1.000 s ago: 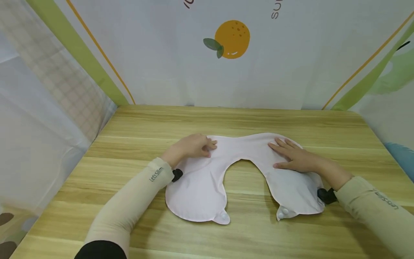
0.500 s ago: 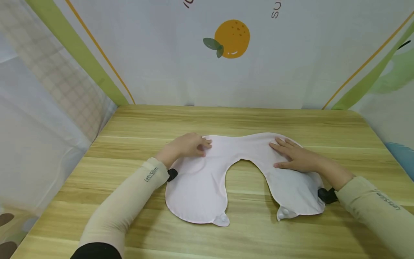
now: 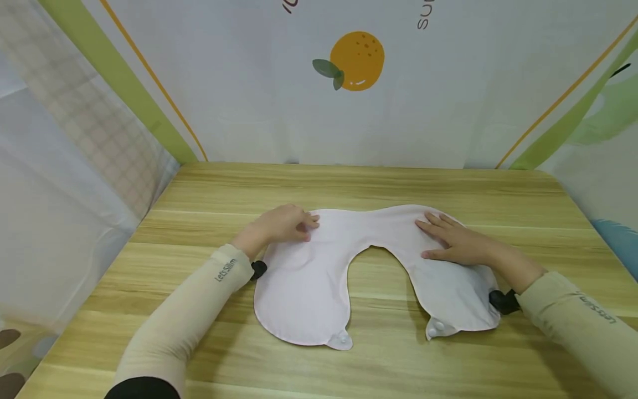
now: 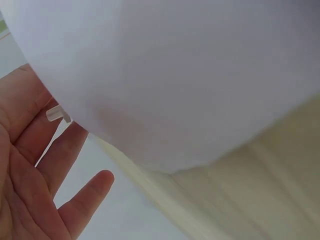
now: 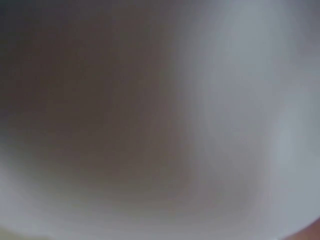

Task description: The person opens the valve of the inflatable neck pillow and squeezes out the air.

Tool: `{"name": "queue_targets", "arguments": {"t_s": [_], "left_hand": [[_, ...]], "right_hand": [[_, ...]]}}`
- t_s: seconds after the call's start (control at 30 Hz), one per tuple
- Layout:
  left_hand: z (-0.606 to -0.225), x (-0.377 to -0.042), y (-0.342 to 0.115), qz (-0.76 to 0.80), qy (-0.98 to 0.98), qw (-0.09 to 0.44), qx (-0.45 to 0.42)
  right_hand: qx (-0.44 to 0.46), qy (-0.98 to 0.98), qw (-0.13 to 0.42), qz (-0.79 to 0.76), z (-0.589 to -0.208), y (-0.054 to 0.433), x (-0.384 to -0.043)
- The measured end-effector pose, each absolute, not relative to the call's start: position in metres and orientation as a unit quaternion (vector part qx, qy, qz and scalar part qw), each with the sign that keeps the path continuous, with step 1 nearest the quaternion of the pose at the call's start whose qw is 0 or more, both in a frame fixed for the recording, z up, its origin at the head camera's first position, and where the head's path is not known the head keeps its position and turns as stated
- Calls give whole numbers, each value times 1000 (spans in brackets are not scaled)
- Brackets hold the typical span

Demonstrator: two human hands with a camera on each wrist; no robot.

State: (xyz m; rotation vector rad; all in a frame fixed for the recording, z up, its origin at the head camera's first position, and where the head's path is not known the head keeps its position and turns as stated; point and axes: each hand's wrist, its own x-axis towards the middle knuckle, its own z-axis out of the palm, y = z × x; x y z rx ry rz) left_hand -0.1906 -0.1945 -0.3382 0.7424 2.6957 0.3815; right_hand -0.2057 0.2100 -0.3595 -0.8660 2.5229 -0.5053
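Observation:
A pale pink U-shaped neck pillow [image 3: 309, 299] lies on the table, its curve away from me and both ends toward me. Small tabs with round snaps [image 3: 343, 337] show at those ends. My left hand [image 3: 281, 223] is over the pillow's upper left edge, fingers slightly bent, thumb apart from them. In the left wrist view, a small clear plastic piece [image 4: 56, 114] shows at the pillow's edge beside the fingers [image 4: 90, 197]. My right hand [image 3: 456, 241] rests on the right arm of the pillow, fingers spread. The right wrist view is mostly blurred fabric [image 5: 240, 125].
The wood-grain table [image 3: 199, 188] extends around the pillow on all sides. Behind it hangs a white cloth [image 3: 239, 83] printed with an orange. More cloth [image 3: 60, 183] hangs along the left side. Both forearms wear beige sleeves [image 3: 184, 316].
My left hand has slid a short way left across the pillow, and the fabric's left arm looks slightly smoother. The right hand stays almost where it was.

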Motion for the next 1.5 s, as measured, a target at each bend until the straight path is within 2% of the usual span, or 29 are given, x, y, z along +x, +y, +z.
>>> {"name": "queue_targets", "arguments": {"t_s": [0.27, 0.57, 1.0, 1.27, 1.5], "left_hand": [[-335, -190, -194, 117, 942, 165, 267], [-335, -192, -175, 103, 923, 157, 336], [-335, -197, -142, 56, 918, 202, 336], [-335, -195, -148, 57, 919, 210, 328], [-340, -192, -162, 64, 922, 212, 317]], "right_hand": [[-318, 910, 206, -167, -360, 210, -207], [-357, 908, 160, -149, -341, 199, -211], [-317, 920, 215, -79, -344, 178, -206], [-286, 925, 243, -52, -350, 182, -210], [-267, 930, 241, -75, -357, 190, -209]]}}
